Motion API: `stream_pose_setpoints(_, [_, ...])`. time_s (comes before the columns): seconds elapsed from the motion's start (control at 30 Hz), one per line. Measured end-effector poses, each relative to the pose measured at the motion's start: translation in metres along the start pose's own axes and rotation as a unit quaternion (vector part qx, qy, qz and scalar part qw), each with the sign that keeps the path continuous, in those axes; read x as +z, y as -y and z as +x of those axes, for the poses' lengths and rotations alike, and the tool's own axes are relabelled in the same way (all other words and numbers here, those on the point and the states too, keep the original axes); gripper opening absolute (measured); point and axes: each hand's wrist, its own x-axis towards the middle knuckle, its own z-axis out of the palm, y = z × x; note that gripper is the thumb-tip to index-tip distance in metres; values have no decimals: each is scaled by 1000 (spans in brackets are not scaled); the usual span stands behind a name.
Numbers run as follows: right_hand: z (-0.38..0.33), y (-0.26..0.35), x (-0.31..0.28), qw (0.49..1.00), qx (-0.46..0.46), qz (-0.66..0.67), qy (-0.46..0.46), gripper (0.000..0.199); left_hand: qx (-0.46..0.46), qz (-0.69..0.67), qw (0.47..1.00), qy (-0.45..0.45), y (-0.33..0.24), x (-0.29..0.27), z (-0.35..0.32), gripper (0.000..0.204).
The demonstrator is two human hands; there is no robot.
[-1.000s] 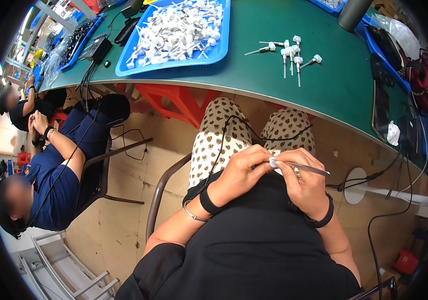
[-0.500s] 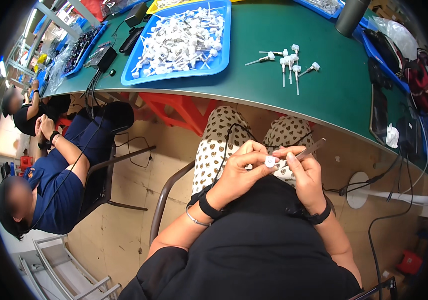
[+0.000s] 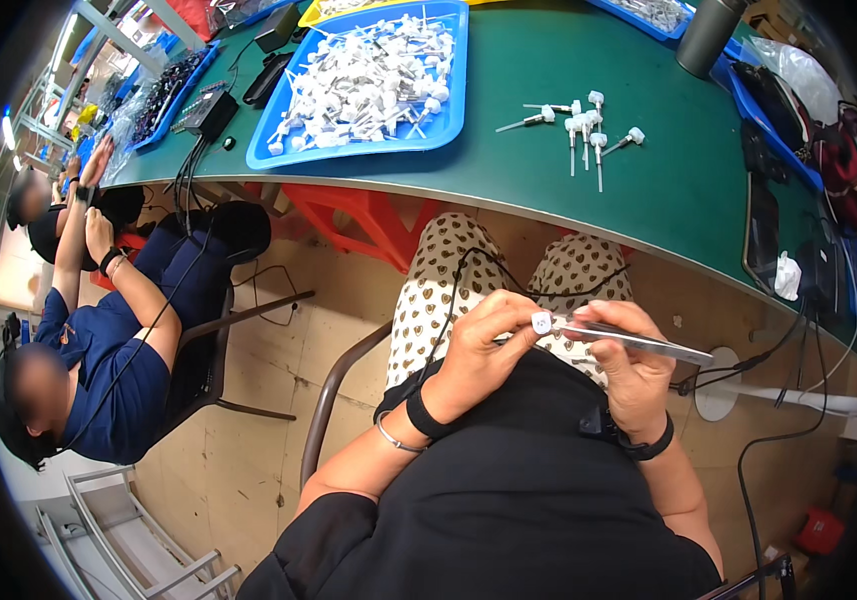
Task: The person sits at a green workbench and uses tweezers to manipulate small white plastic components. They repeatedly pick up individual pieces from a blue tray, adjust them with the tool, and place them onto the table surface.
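Observation:
Above my lap, my left hand pinches a small white plastic part between thumb and fingertips, its flat face turned up. Close on its right, my right hand grips metal tweezers. Their narrow tip points left at the white part, and the wide end sticks out past my fingers to the right. Whether the tip touches the part is too small to tell. On the green table ahead lies a loose group of white-headed parts with thin metal stems.
A blue tray heaped with similar white parts stands at the table's left. Toward the right are a dark cylinder, a crumpled white tissue and a dark red bag. A seated person in blue is at my left.
The tweezers have swung round, their wide end now lower and farther right, and my right hand has turned with them. My left hand keeps the white part. The neighbour's hand has risen.

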Motion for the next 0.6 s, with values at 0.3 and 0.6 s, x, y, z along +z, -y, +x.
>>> stream_pose_setpoints(0.3, [4, -2, 7, 987, -24, -158, 24, 32, 15, 13, 1000, -4, -2, -1, 0, 14])
stream_pose_setpoints(0.6, [9, -1, 0, 996, 62, -51, -48, 17, -197, -241, 950, 28, -3, -5, 3, 14])
